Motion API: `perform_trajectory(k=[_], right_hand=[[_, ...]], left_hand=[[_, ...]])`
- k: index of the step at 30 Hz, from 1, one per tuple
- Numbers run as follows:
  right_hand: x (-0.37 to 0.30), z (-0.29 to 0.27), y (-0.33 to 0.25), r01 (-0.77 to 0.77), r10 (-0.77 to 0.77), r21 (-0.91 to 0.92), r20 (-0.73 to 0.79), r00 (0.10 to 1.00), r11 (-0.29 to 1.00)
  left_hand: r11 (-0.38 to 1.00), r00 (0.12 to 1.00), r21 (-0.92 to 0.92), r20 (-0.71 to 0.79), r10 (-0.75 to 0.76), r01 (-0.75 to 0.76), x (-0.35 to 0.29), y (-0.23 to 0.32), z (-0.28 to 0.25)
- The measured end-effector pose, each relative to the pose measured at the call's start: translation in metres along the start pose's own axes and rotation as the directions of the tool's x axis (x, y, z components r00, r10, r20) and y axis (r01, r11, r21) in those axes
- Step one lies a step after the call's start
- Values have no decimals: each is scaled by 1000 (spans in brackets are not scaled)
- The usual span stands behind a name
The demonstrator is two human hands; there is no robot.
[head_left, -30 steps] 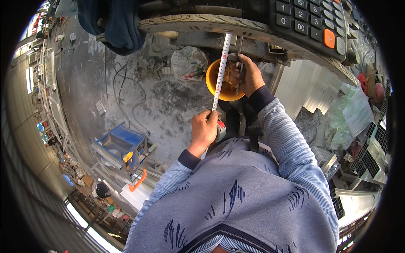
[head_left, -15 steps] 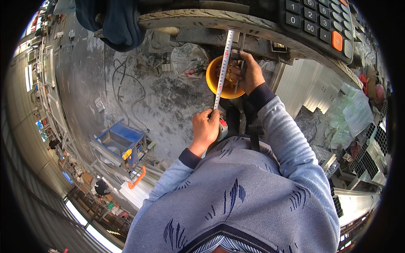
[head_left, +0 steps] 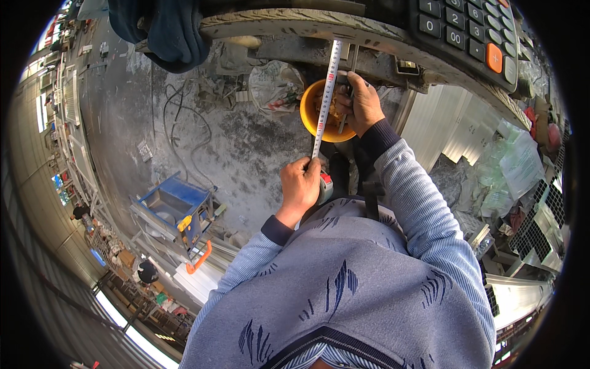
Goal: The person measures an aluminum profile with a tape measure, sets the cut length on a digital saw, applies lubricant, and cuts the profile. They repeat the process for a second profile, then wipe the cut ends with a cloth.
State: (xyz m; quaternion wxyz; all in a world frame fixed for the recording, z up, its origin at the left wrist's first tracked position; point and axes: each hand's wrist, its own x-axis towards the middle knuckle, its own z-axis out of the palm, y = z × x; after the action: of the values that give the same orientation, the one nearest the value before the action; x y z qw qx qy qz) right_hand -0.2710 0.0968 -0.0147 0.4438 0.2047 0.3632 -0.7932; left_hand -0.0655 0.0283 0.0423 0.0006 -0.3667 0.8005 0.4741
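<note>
My left hand is closed around the case of a tape measure, grey with a red part. Its white blade runs up and away from my fist, reaching the edge of the workbench. My right hand has its fingers curled on a slim metal bar, close beside the blade; the bar's exact kind is unclear. Below both lies a yellow bucket with tan scraps inside, partly hidden by the blade and my right hand.
On the bench sit a large black calculator and dark cloth. A blue metal machine stands on the floor at left, near a cable. Metal panels and plastic sheeting lie at right. Another person is far left.
Hardly anything differs. My right hand has shifted very slightly with the metal bar; the tape blade stays stretched out from my left hand.
</note>
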Motion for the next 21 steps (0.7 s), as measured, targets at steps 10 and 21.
perform_trajectory(k=[10,21], right_hand=[[-1,0,1,26,-27,6,23,999,1000],[-21,0,25,-2,3,11,-69,998,1000]], left_hand=[[1000,1000,8,-12,14,-14,-1,0,1],[1000,1000,24,-9,-1,1,0,0,2]])
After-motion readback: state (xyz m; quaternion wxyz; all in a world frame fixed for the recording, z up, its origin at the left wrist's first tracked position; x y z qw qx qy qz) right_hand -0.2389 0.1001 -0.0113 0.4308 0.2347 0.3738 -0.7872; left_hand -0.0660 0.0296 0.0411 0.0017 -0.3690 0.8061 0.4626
